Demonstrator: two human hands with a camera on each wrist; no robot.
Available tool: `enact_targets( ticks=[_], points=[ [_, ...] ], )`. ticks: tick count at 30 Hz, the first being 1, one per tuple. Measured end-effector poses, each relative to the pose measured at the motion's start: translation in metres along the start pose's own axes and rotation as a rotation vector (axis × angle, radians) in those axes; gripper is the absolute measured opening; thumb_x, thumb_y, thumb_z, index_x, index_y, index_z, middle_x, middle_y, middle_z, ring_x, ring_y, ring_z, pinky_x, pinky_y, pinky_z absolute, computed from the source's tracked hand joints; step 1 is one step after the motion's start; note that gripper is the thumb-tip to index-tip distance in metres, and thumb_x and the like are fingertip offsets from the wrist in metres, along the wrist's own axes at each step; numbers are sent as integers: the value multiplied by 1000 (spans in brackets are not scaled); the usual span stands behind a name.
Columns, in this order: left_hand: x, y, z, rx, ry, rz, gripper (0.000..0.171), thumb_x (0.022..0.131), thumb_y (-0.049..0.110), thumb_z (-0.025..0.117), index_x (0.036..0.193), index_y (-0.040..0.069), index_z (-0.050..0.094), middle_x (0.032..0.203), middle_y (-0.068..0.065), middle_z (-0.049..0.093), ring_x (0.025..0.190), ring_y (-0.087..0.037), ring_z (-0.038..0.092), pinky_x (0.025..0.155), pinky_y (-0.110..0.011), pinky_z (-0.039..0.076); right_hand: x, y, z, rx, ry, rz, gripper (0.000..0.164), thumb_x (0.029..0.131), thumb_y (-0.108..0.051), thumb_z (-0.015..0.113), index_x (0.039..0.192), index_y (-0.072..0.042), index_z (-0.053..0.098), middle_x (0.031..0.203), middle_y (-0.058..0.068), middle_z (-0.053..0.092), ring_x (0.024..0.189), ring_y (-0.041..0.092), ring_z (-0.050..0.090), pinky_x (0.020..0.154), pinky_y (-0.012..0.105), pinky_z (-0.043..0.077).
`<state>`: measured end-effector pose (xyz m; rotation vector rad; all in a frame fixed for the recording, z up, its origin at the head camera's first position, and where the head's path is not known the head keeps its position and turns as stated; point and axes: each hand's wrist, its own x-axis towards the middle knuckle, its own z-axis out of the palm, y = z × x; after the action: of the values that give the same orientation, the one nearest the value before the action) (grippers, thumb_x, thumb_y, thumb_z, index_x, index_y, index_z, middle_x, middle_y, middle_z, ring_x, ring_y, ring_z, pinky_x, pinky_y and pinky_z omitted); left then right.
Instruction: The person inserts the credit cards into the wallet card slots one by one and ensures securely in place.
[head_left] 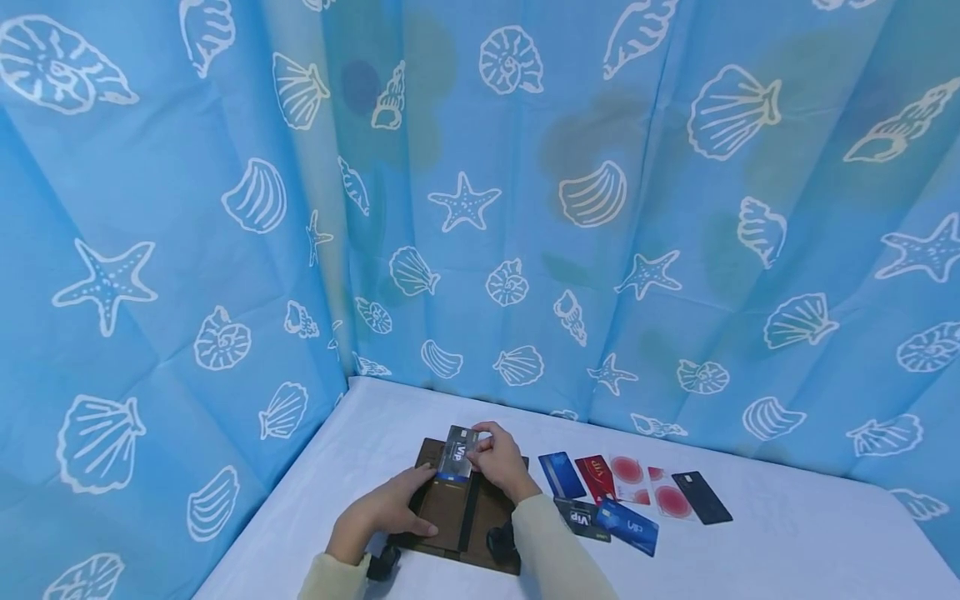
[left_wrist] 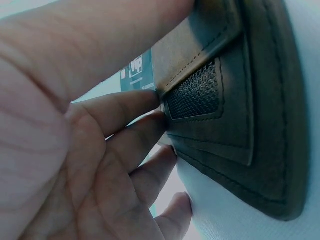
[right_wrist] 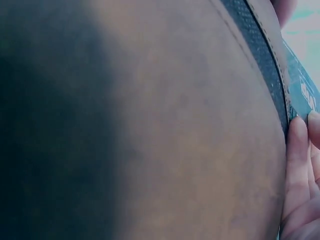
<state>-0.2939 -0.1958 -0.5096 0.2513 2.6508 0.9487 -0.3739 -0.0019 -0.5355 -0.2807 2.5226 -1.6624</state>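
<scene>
A brown leather wallet (head_left: 450, 507) with a dark strap (head_left: 470, 510) lies on the white table. My right hand (head_left: 501, 461) pinches a dark grey VIP card (head_left: 456, 457) at its upper right edge; the card overlaps the wallet's upper left part. On the wallet's left side rests my left hand (head_left: 390, 504), thumb across the leather. In the left wrist view, its fingertips touch the wallet edge beside a dark mesh patch (left_wrist: 195, 95). Whether the card's lower end sits inside a pocket I cannot tell.
Right of the wallet lie several cards: a blue one (head_left: 562, 475), a red VIP card (head_left: 595, 477), white cards with red circles (head_left: 672, 501), a black card (head_left: 702, 497), another grey VIP card (head_left: 581, 518) and a second blue card (head_left: 628, 527). Blue shell-print curtains (head_left: 465, 267) stand behind.
</scene>
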Motion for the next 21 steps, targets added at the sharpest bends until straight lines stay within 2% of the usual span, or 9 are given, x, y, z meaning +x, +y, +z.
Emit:
enact_targets(
  ticks=[9, 21],
  points=[
    [-1, 1, 0, 6, 6, 15, 86, 73, 22, 88, 146, 4, 45, 155, -23, 37, 143, -45, 34, 115, -64, 31, 0, 1, -1, -24, -2, 7, 43, 89, -1, 68, 130, -4, 56, 89, 8, 57, 74, 17, 59, 67, 29, 60],
    [0, -1, 0, 8, 16, 14, 88, 72, 23, 89, 147, 6, 44, 155, -21, 39, 143, -44, 35, 115, -64, 32, 1, 4, -3, 9, -69, -16, 39, 89, 1, 67, 127, -4, 58, 86, 7, 56, 73, 17, 58, 69, 29, 60]
  ],
)
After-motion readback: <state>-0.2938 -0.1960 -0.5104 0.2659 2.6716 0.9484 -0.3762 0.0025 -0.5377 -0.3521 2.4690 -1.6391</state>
